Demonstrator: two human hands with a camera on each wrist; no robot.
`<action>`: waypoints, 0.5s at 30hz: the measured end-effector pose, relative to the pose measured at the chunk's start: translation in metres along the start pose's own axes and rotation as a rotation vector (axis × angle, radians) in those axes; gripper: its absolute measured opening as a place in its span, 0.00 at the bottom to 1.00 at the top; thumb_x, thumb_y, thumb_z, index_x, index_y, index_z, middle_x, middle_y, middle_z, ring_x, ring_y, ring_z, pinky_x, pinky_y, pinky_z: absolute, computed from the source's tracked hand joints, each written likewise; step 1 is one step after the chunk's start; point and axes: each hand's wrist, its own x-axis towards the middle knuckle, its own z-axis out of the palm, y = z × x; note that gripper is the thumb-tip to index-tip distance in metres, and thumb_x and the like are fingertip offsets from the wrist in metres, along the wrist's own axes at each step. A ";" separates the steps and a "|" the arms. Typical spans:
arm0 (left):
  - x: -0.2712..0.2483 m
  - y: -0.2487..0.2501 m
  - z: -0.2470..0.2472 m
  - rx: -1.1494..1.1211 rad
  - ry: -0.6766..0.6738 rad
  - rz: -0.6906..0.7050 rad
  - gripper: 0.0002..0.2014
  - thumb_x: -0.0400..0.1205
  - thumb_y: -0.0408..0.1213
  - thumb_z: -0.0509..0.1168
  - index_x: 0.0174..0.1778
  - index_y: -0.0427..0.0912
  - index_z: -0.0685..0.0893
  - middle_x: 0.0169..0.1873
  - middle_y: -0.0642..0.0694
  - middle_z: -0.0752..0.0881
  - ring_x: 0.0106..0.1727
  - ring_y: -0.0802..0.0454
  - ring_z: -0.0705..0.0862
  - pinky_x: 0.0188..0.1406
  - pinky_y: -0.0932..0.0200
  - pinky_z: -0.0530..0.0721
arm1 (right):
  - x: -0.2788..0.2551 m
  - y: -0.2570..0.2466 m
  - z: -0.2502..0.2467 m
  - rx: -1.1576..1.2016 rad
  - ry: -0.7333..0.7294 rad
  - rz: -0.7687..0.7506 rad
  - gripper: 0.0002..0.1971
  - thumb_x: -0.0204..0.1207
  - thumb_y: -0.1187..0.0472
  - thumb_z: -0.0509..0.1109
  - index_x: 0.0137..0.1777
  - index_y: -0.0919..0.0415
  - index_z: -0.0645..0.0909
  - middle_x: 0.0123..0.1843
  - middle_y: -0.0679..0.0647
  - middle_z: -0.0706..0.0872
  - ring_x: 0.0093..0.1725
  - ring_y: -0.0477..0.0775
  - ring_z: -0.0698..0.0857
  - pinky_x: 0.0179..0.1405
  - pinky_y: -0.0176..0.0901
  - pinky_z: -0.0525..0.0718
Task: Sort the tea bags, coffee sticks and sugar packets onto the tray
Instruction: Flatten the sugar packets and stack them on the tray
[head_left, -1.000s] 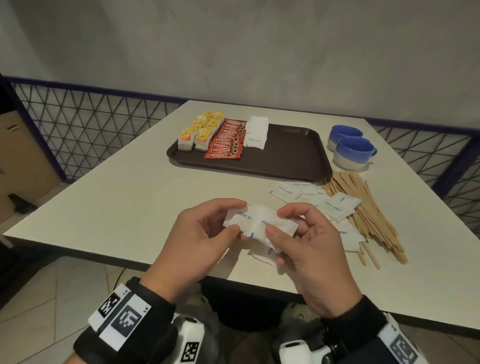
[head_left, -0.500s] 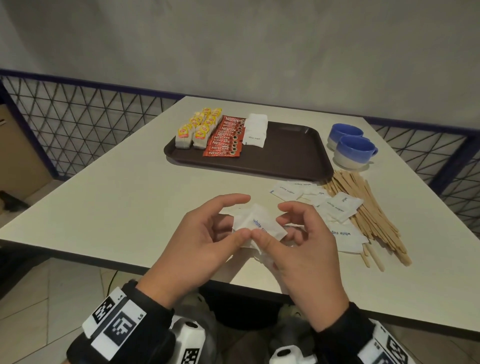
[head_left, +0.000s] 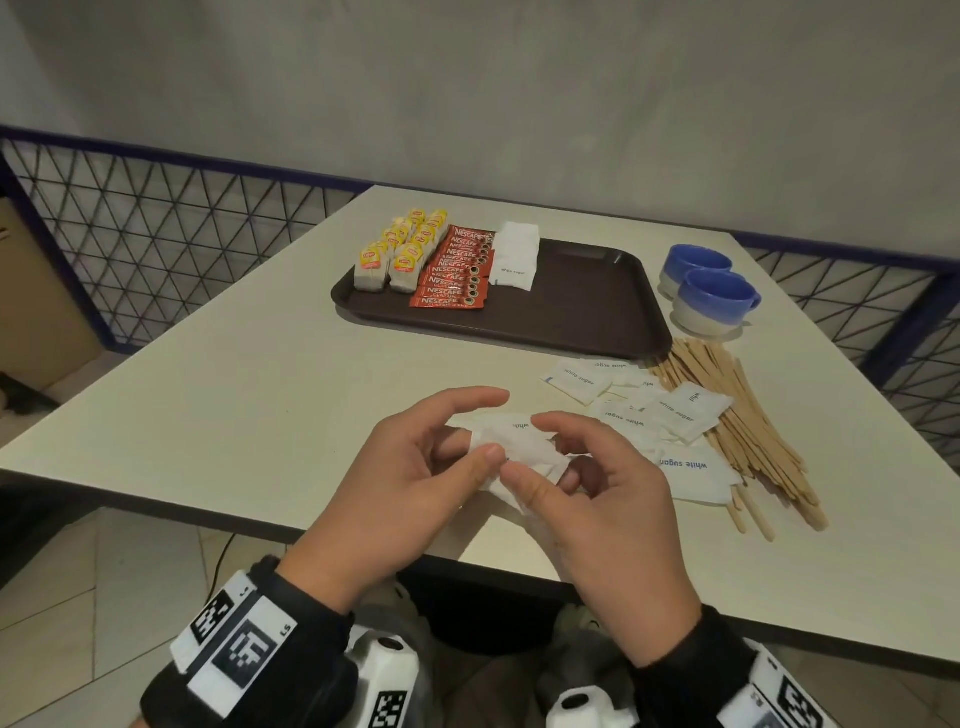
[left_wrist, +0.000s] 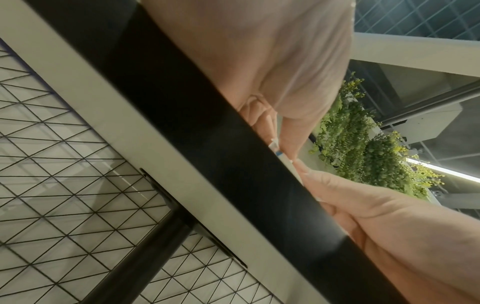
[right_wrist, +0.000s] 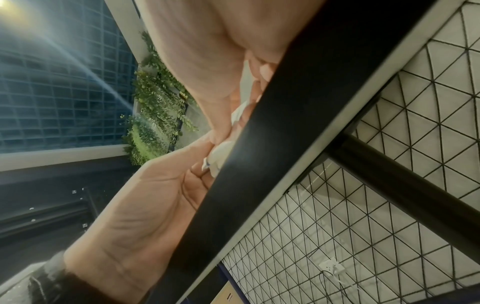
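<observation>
Near the table's front edge both hands hold a small bunch of white sugar packets (head_left: 519, 448). My left hand (head_left: 491, 430) pinches its left side between thumb and fingers, and my right hand (head_left: 529, 451) pinches the right side. Only a sliver of the packets (left_wrist: 278, 151) shows past the table edge in the left wrist view, and a crumpled end of the packets (right_wrist: 221, 154) in the right wrist view. On the brown tray (head_left: 582, 322) lie yellow-tagged tea bags (head_left: 402, 252), red coffee sticks (head_left: 457, 273) and a stack of sugar packets (head_left: 514, 254), side by side at its left end.
Loose sugar packets (head_left: 644, 408) lie on the table right of my hands, partly over a pile of wooden stirrers (head_left: 748, 431). Two blue cups (head_left: 709, 296) stand right of the tray. A wire mesh fence (head_left: 156, 249) runs behind the table.
My hands have drawn closer together, and the packets that were spread out between them are now gathered into a tighter bunch. The view has shifted slightly.
</observation>
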 end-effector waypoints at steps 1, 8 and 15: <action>0.000 -0.001 -0.001 -0.008 0.001 -0.001 0.18 0.87 0.35 0.69 0.71 0.56 0.85 0.34 0.49 0.92 0.44 0.50 0.90 0.56 0.47 0.86 | 0.000 0.000 0.000 0.027 0.005 0.018 0.16 0.70 0.52 0.83 0.56 0.37 0.88 0.47 0.34 0.84 0.35 0.41 0.80 0.37 0.35 0.87; -0.001 0.000 -0.002 -0.027 -0.024 -0.029 0.18 0.88 0.30 0.67 0.72 0.53 0.84 0.50 0.48 0.95 0.56 0.48 0.93 0.56 0.54 0.86 | 0.003 -0.003 -0.006 0.162 -0.046 0.124 0.07 0.77 0.61 0.79 0.52 0.50 0.90 0.38 0.60 0.85 0.31 0.59 0.83 0.29 0.49 0.87; -0.001 -0.002 0.000 -0.004 0.062 -0.002 0.08 0.86 0.35 0.70 0.55 0.51 0.93 0.42 0.52 0.95 0.46 0.56 0.93 0.45 0.61 0.87 | 0.003 -0.009 -0.010 0.222 -0.092 0.196 0.05 0.78 0.65 0.78 0.51 0.60 0.85 0.34 0.65 0.83 0.26 0.56 0.81 0.24 0.46 0.83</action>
